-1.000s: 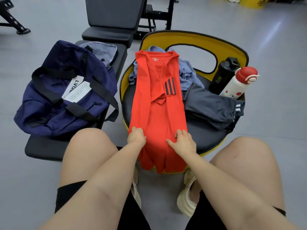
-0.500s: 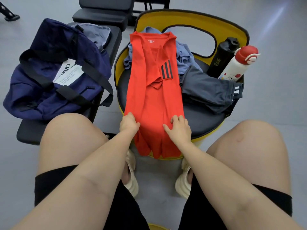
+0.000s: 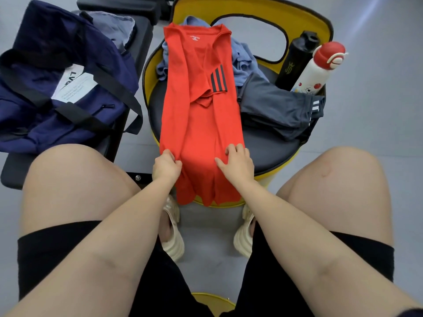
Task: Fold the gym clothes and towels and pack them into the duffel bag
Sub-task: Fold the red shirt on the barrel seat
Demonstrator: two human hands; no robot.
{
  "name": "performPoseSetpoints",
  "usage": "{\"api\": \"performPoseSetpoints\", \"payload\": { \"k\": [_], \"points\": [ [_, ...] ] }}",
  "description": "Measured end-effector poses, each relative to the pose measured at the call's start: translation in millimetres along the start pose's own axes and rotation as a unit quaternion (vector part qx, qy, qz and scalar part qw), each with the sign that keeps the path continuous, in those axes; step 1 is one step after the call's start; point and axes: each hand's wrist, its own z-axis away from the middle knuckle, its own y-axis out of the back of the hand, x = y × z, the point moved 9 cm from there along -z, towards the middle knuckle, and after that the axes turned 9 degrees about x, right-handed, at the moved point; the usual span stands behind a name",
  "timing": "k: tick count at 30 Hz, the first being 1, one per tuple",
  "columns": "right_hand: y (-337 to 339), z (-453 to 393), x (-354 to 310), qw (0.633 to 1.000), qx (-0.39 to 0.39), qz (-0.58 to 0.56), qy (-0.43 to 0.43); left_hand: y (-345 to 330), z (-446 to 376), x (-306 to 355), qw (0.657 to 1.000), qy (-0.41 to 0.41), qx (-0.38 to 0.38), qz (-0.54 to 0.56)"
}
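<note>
A red shirt [image 3: 201, 106], folded lengthwise with its sleeves turned in, lies along the black seat of a yellow chair [image 3: 270, 136]; its hem hangs over the front edge. My left hand [image 3: 166, 166] pinches the shirt's left edge near the seat front. My right hand [image 3: 238, 161] grips the cloth at its right edge. A blue cloth [image 3: 242, 59] lies under the shirt's collar end, and dark grey shorts [image 3: 274, 108] lie to the right. The navy duffel bag [image 3: 57, 88] sits on a black bench [image 3: 13, 170] at the left.
A black bottle [image 3: 295, 60] and a white bottle with a red cap [image 3: 318, 67] lean against the chair's back at the right. A grey-blue garment [image 3: 112, 27] shows behind the bag. My knees flank the chair, with my feet on the grey floor [image 3: 206, 225] below it.
My view has tilted down and moved closer. Both hands stay at the shirt's lower part; the right hand's fingers have curled more into the cloth.
</note>
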Motion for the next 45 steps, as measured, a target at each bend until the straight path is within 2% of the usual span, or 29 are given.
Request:
{"api": "performPoseSetpoints", "payload": {
  "k": [4, 7, 11, 14, 16, 26, 30, 34, 38, 40, 42, 45],
  "points": [
    [2.5, 2.1, -7.7, 1.000, 0.013, 0.003, 0.025, 6.2, 4.0, 3.9, 1.000, -0.021, 0.009, 0.013],
    [1.0, 4.3, -22.6, 0.997, 0.011, -0.056, 0.061, 9.1, 8.7, 8.2, 0.999, -0.042, 0.016, 0.019],
    [-20.5, 11.7, -40.3, 0.973, -0.110, -0.196, 0.046, 9.4, 14.5, 16.8, 0.997, -0.066, 0.020, 0.030],
    [-38.1, 24.5, -50.4, 0.946, -0.206, -0.247, 0.023, 5.1, 18.5, 26.2, 0.995, -0.077, -0.002, 0.070],
    [-43.8, 29.2, -54.0, 0.939, -0.232, -0.253, 0.016, 1.7, 19.9, 31.0, 0.992, -0.080, -0.019, 0.100],
    [-38.3, 23.6, -50.5, 0.949, -0.183, -0.255, -0.042, -10.0, 27.6, 47.5, 0.984, -0.104, -0.055, 0.131],
    [-46.0, 20.6, -42.5, 0.945, -0.178, -0.262, -0.085, -4.3, 14.9, 23.9, 0.992, -0.051, 0.006, 0.113],
    [-62.6, 25.6, -40.0, 0.904, -0.227, -0.334, -0.142, -24.0, 4.3, -2.3, 0.988, 0.051, -0.044, 0.136],
    [-67.8, 28.2, -37.8, 0.870, -0.242, -0.394, -0.168, -29.2, 1.4, -13.6, 0.968, 0.128, -0.039, 0.212],
    [-69.8, 28.2, -33.2, 0.865, -0.249, -0.398, -0.179, -36.1, 0.5, -19.5, 0.950, 0.169, -0.061, 0.255],
    [-72.2, 28.4, -31.0, 0.867, -0.257, -0.386, -0.182, -41.1, -1.6, -22.3, 0.946, 0.176, -0.084, 0.260],
    [-70.1, 25.8, -25.7, 0.893, -0.241, -0.344, -0.163, -40.1, -3.5, -25.4, 0.953, 0.165, -0.092, 0.238]
  ]
}}
